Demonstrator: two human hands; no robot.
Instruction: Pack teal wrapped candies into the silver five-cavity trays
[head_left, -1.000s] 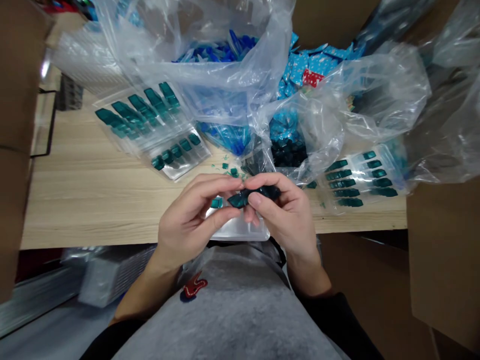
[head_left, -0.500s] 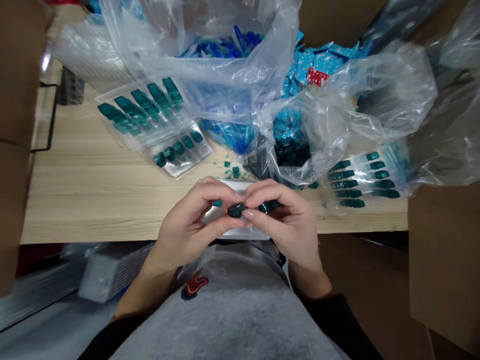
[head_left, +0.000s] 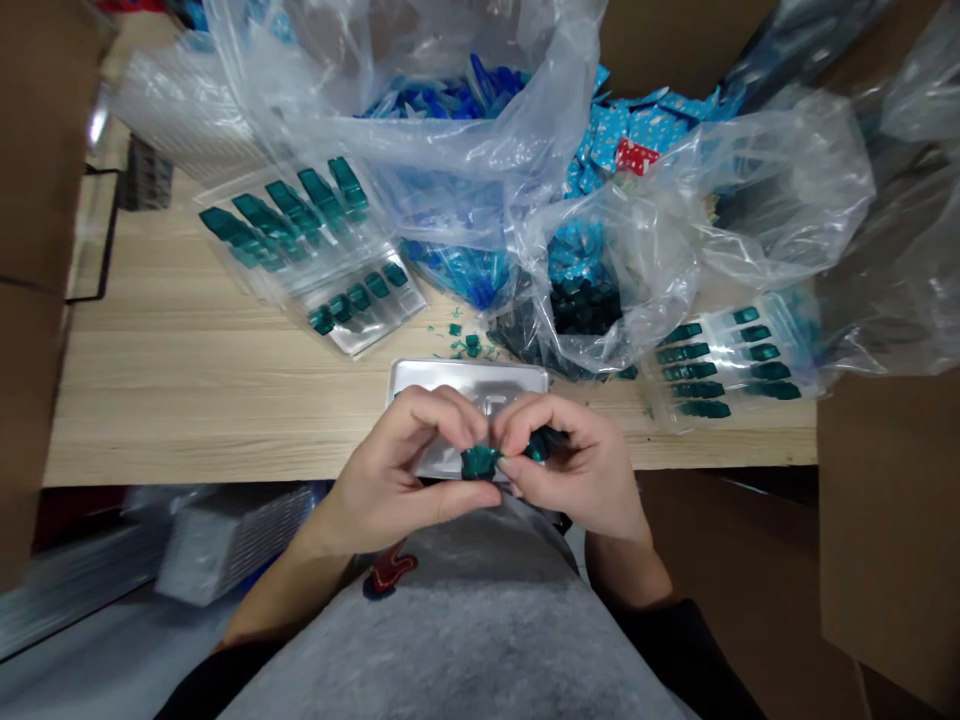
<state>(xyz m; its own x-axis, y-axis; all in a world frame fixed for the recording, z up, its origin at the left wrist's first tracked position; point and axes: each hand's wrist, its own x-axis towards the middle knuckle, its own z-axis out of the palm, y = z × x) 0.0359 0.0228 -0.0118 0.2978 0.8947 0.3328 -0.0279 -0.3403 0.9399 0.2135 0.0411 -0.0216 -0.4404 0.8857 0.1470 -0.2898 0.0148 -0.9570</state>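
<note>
Between my two hands, above a silver metal tray (head_left: 480, 374), is a glossy dark green press-on nail (head_left: 480, 462). My left hand (head_left: 412, 465) curls around it, fingertips at its upper edge and thumb beneath. My right hand (head_left: 574, 465) pinches its right end between thumb and index finger. More dark green nails (head_left: 538, 445) show within my right hand, partly hidden by the fingers. Small green scraps (head_left: 471, 345) lie on the table just beyond the tray.
At left lies an opened clear case (head_left: 352, 330) with rows of green nails; another filled clear case (head_left: 731, 360) lies at right. Behind stand plastic bags of blue pieces (head_left: 450, 95) and dark green pieces (head_left: 585, 305). Blue printed packets (head_left: 630, 125) are heaped behind; cardboard (head_left: 885, 500) borders the right.
Both hands have come down closer to my body, uncovering more of the tray. The press-on nail has turned, showing a lighter green face, and my left fingers have shifted above it.
</note>
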